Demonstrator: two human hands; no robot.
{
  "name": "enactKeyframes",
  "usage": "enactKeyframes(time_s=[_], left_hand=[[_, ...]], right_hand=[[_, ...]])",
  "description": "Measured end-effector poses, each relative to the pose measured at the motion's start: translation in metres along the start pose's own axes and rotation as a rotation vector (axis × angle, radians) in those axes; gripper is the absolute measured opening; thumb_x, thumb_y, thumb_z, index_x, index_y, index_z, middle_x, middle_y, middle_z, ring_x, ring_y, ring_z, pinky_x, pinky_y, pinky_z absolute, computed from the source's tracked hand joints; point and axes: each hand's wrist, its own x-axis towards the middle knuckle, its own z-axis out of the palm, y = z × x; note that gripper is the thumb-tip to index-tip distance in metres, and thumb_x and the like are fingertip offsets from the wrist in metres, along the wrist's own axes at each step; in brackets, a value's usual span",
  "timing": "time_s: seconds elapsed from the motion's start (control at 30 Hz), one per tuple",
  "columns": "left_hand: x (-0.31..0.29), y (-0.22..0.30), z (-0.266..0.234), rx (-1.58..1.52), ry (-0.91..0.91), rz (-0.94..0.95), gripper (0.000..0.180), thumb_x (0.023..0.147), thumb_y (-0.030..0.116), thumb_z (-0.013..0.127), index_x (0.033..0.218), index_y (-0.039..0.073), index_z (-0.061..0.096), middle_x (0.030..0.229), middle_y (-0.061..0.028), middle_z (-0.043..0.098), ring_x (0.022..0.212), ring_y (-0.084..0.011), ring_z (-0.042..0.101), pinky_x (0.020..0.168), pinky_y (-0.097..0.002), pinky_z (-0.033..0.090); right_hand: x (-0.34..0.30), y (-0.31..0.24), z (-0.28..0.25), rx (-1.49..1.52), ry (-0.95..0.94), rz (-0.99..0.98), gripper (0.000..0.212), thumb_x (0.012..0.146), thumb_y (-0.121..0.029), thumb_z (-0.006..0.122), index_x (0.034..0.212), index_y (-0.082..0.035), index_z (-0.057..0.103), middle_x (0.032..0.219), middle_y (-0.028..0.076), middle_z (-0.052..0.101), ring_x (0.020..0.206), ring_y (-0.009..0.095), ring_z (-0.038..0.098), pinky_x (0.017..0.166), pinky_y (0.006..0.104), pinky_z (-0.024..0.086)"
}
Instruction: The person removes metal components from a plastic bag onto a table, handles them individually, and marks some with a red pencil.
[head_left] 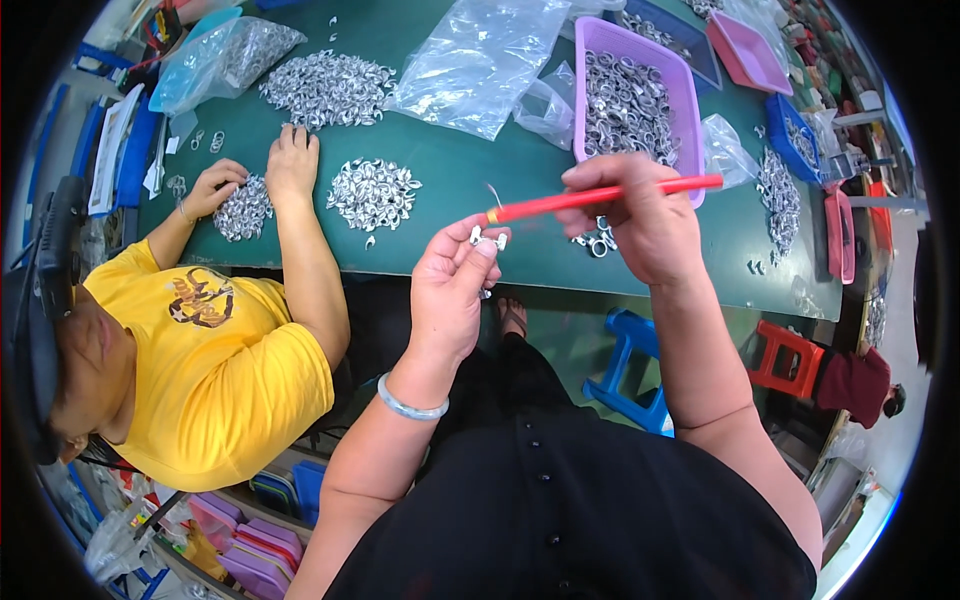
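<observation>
**Over the near edge of the green table [480, 165]: a small silver piece [489, 240] and a red stick [590, 200] in hand**

The left hand [447, 285] pinches the silver piece, its thumb and fingertips closed on it with hardly a gap. The right hand [652, 215], slightly blurred, has its fingers curled round the red stick. The stick's tip points to just beside the piece; I cannot tell whether they touch. The piece looks like metal: probably light, stiff and slippery, best held by its sides between fingertip pads. The stick seems light and rigid too, and its middle should suit a loose grip. Beyond the right hand stands a purple basket [683, 90] of metal rings [625, 100]; a few loose rings [600, 242] lie on the table near that hand.
</observation>
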Motion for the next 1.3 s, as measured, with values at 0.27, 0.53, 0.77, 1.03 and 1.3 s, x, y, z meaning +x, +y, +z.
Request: enactKeyframes(time_s=[0.27,0.53,0.77,1.03,1.3], left_hand=[[-0.021,0.009,0.017,0.088,-0.031,0.029,0.028,0.083,0.002,0.052,0.110,-0.001,0.046,0.094,-0.0122,0.059,0.064,-0.0057,0.048,0.059,-0.0174,0.040],[-0.047,0.015,0.033,0.268,-0.155,0.151,0.036,0.083,0.002,0.052,0.116,-0.005,0.038,0.095,-0.0110,0.060,0.082,-0.0088,0.056,0.071,-0.0204,0.045],[-0.067,0.017,0.043,0.479,-0.215,0.377,0.039,0.082,-0.001,0.051,0.118,-0.005,0.037,0.091,-0.0097,0.061,0.079,-0.0073,0.055,0.072,-0.0196,0.044],[-0.089,0.034,0.061,0.473,-0.282,0.172,0.046,0.080,-0.004,0.052,0.121,-0.005,0.033,0.091,-0.0073,0.061,0.080,-0.0067,0.054,0.074,-0.0184,0.041],[-0.099,0.034,0.067,0.507,-0.306,0.241,0.045,0.080,-0.001,0.054,0.121,-0.004,0.036,0.087,-0.0024,0.061,0.063,0.0007,0.043,0.059,-0.0142,0.038]], right_hand=[[-0.012,0.000,0.007,0.334,0.053,-0.016,0.016,0.082,-0.014,0.052,0.071,-0.002,0.050,0.073,0.006,0.052,0.063,0.012,0.046,0.058,0.0257,0.038],[-0.033,-0.021,-0.016,0.399,-0.143,-0.028,0.045,0.093,-0.033,0.032,0.081,0.003,0.057,0.070,0.012,0.055,0.056,0.015,0.051,0.049,0.0245,0.041],[-0.062,-0.039,-0.003,0.273,0.030,-0.097,0.015,0.071,0.000,0.064,0.079,-0.003,0.052,0.070,0.002,0.052,0.059,0.008,0.050,0.053,0.0203,0.042],[-0.099,-0.076,-0.001,-0.345,-0.047,-0.190,0.010,0.072,-0.009,0.058,0.069,-0.001,0.053,0.061,0.004,0.054,0.053,0.010,0.049,0.048,0.0238,0.039],[-0.111,-0.081,0.000,-0.438,-0.044,-0.279,0.009,0.070,-0.007,0.058,0.068,-0.001,0.053,0.059,0.005,0.052,0.052,0.012,0.049,0.047,0.0251,0.039]])
